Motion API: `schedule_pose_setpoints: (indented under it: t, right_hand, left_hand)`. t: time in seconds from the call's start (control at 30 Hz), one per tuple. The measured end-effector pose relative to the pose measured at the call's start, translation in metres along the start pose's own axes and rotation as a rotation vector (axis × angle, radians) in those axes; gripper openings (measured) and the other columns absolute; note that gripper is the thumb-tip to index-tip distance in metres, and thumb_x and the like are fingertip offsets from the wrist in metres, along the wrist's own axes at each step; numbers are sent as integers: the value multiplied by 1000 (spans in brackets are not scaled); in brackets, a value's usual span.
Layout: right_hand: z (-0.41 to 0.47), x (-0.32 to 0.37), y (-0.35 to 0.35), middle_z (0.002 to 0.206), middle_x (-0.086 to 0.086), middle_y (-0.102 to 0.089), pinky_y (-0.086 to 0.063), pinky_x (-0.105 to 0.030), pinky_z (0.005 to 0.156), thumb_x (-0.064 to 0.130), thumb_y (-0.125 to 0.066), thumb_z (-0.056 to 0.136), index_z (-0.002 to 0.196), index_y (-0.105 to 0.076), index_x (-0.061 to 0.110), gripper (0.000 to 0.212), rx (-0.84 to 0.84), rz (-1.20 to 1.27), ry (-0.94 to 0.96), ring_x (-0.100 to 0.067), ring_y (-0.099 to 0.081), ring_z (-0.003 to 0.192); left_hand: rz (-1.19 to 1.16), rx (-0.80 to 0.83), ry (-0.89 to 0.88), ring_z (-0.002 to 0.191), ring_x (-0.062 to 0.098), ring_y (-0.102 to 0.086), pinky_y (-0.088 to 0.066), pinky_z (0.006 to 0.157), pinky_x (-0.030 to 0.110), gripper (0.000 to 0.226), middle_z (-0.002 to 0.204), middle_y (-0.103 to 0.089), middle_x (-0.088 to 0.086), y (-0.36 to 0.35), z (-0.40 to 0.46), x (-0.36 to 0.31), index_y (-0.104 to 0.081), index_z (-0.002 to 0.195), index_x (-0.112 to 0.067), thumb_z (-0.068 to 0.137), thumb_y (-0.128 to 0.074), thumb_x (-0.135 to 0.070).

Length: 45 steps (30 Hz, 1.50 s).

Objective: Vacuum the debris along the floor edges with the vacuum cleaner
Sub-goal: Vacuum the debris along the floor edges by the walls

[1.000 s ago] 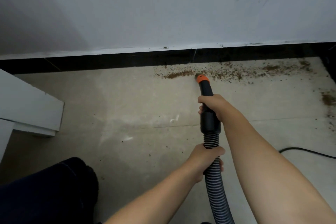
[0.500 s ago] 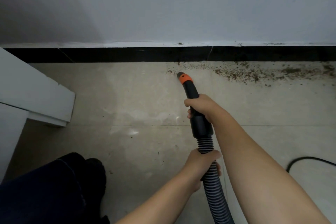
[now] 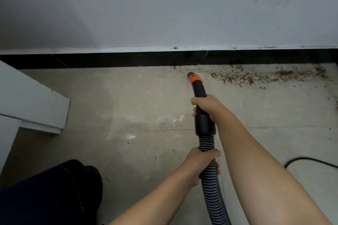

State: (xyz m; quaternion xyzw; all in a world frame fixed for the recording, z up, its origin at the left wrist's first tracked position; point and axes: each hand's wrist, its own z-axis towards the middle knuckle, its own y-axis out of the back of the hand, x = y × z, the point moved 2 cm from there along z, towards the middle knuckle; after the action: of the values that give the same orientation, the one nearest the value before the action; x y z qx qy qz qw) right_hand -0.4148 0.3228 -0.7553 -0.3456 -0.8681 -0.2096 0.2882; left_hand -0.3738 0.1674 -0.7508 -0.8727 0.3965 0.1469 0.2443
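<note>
A black vacuum nozzle with an orange tip points at the floor just before the black skirting. My right hand grips the nozzle's black handle. My left hand grips the ribbed grey hose lower down. Brown debris lies scattered along the skirting to the right of the tip. A few specks sit just left of the tip.
A white cabinet corner juts in from the left. A black cable lies on the tiles at the right. A dark trouser leg and shoe are at the lower left. The beige tile floor carries stray specks.
The dense brown patch left of the tip is gone from the floor. The view has swung left, so the debris and the nozzle sit differently in the frame.
</note>
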Motion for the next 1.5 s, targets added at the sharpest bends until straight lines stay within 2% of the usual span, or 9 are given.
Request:
schedule_pose_setpoints:
  t: [0.27,0.37,0.53,0.67,0.77,0.9,1.17,1.33,1.5]
  right_hand:
    - [12,6,46,68,-11,-58,-54,-32,54,7,-63,83,110,-51,1,30,-87,23,-11,-20,-58,48]
    - [15,8,42,67,-10,-57,-53,-28,49,6,-62,83,107,-50,2,27,-76,30,-5,-19,-57,45]
    - [18,9,11,66,-10,-56,-52,-26,47,3,-61,81,108,-50,2,29,3,4,15,-17,-54,44]
    - [19,13,-27,68,-10,-58,-52,-26,48,5,-62,79,108,-50,4,31,96,-63,24,-16,-56,42]
    - [18,18,-59,69,-11,-60,-49,-22,43,7,-63,79,106,-49,7,30,165,-118,36,-15,-57,40]
    - [20,19,-86,69,-10,-61,-52,-26,47,9,-64,78,107,-50,7,32,201,-124,49,-15,-58,42]
    - [30,17,-51,70,-10,-59,-53,-26,49,8,-63,79,106,-51,7,30,30,-16,65,-16,-57,45]
    - [36,14,-15,67,-10,-60,-53,-28,51,9,-63,78,103,-51,8,27,-62,32,47,-17,-57,43]
    - [42,7,21,65,-10,-60,-51,-25,45,10,-64,78,98,-51,9,23,-126,62,37,-15,-58,39]
  left_hand:
    - [93,70,46,42,13,-58,-51,47,23,11,59,-59,6,-29,18,-19,-55,85,-6,87,-63,-13]
    - [76,56,54,42,13,-57,-52,48,23,10,56,-59,5,-25,21,-19,-56,85,-6,87,-63,-12]
    - [-11,-10,54,41,9,-60,-51,46,19,19,54,-63,0,-11,18,-14,-60,100,-3,86,-65,-15]
    - [-93,-55,27,42,8,-60,-51,46,18,13,52,-64,-2,11,10,-10,-61,91,-5,87,-66,-17]
    - [-143,-108,3,41,11,-59,-49,44,19,14,52,-63,1,30,4,-10,-60,93,-2,88,-64,-14]
    - [-159,-142,-6,43,13,-60,-50,46,22,14,54,-63,3,48,-2,-11,-60,92,-3,87,-66,-15]
    - [-66,-93,34,53,16,-62,-54,53,24,40,75,-65,10,39,11,-21,-58,120,6,87,-67,-15]
    - [12,-46,62,53,15,-63,-55,55,24,40,74,-65,8,19,24,-27,-59,119,5,86,-68,-16]
    - [76,5,93,54,14,-63,-54,58,24,31,73,-65,7,-5,32,-29,-60,111,1,87,-67,-17]
